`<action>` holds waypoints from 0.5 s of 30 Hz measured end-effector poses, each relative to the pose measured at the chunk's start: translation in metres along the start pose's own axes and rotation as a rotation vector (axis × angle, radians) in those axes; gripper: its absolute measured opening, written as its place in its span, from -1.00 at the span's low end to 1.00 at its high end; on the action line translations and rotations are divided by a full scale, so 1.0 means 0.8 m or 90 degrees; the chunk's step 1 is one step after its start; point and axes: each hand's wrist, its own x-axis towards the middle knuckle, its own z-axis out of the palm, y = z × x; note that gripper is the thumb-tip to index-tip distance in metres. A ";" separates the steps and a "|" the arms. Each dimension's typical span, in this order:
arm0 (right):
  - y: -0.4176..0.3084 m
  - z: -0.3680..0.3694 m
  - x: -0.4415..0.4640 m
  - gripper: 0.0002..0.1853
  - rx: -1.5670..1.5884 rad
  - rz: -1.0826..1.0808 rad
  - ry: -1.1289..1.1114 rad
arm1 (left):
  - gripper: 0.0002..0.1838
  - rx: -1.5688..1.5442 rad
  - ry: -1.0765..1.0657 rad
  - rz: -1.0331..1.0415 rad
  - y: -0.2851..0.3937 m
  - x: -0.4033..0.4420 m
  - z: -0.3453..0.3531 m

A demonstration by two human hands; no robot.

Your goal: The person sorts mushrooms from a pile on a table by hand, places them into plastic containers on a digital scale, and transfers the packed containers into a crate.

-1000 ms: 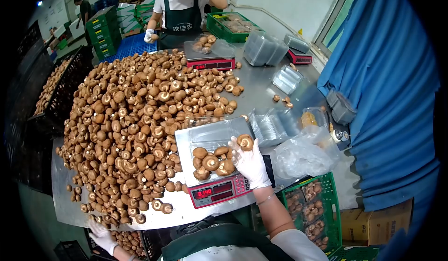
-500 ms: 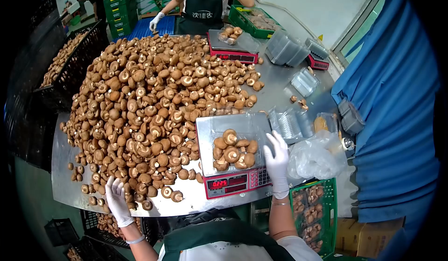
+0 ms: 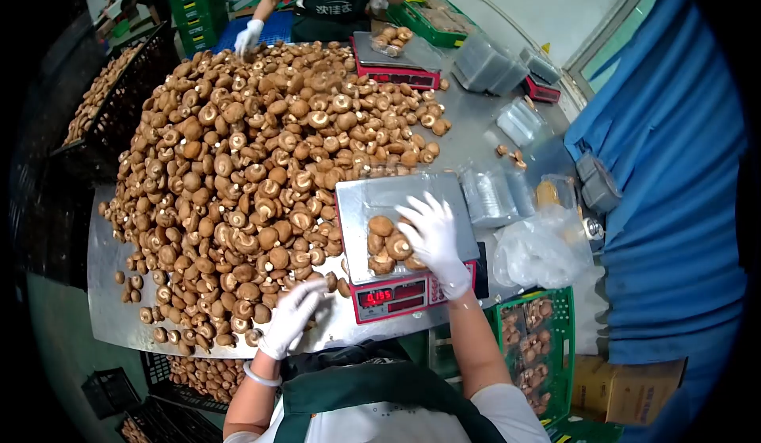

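Observation:
My right hand (image 3: 432,233), in a white glove, is spread over the right side of the clear tray of mushrooms (image 3: 382,245) on the red and silver scale (image 3: 468,241); its palm side is hidden. Several brown mushrooms show in the tray, left of the fingers. The red display reads about 0.195. Gloved too, my left hand (image 3: 292,318) hovers by the front edge of the mushroom pile (image 3: 230,197), left of the scale. Its fingers point right and are slightly blurred; I see no mushroom in it.
Across the table a co-worker's gloved hand (image 3: 249,37) touches the pile, near a second scale (image 3: 396,72). Clear trays (image 3: 491,193) and a plastic bag (image 3: 543,249) lie right. A green crate (image 3: 563,348) stands below right, a black crate (image 3: 119,118) at left.
My right hand has moved left over the tray, and the display has dropped from 0.225. My left hand has moved right along the table's front edge. The co-worker's hand has reached the pile.

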 end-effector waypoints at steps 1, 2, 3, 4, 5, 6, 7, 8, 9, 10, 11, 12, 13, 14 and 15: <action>0.005 -0.007 -0.010 -0.71 0.034 0.002 0.071 | -0.64 0.009 -0.021 -0.004 -0.013 -0.010 0.000; 0.013 -0.013 -0.021 -0.70 0.084 -0.004 0.101 | -0.66 0.061 -0.044 -0.007 -0.021 -0.020 -0.005; 0.016 -0.020 -0.033 -0.68 0.089 0.001 0.122 | -0.66 0.083 -0.037 -0.017 -0.037 -0.027 -0.011; 0.021 -0.019 -0.046 -0.65 0.092 0.023 0.109 | -0.67 0.106 -0.032 -0.028 -0.051 -0.031 -0.016; 0.022 -0.022 -0.052 -0.63 0.103 0.030 0.092 | -0.66 0.185 0.011 0.007 -0.050 -0.032 -0.018; 0.021 -0.021 -0.056 -0.60 0.112 0.040 0.075 | -0.66 0.210 0.037 0.001 -0.048 -0.030 -0.021; 0.019 -0.018 -0.057 -0.60 0.118 0.037 0.074 | -0.65 0.272 0.070 0.036 -0.045 -0.025 -0.023; 0.017 -0.016 -0.056 -0.58 0.114 0.030 0.067 | -0.64 0.333 0.102 0.073 -0.043 -0.017 -0.023; 0.015 -0.016 -0.054 -0.56 0.108 0.022 0.060 | -0.64 0.427 0.159 0.149 -0.036 -0.005 -0.023; 0.011 -0.017 -0.052 -0.56 0.110 0.019 0.062 | -0.62 0.474 0.228 0.223 -0.028 0.011 -0.026; 0.004 -0.018 -0.049 -0.52 0.117 0.032 0.071 | -0.60 0.568 0.325 0.240 -0.030 0.027 -0.034; -0.001 -0.019 -0.047 -0.49 0.123 0.045 0.081 | -0.53 0.607 0.407 0.241 -0.035 0.048 -0.046; -0.002 -0.021 -0.047 -0.47 0.131 0.047 0.099 | -0.47 0.671 0.456 0.218 -0.040 0.065 -0.061; 0.000 -0.020 -0.048 -0.47 0.131 0.046 0.100 | -0.41 0.670 0.435 0.119 -0.034 0.076 -0.070; 0.005 -0.017 -0.050 -0.49 0.168 0.089 0.132 | -0.42 0.711 0.394 0.087 -0.036 0.087 -0.081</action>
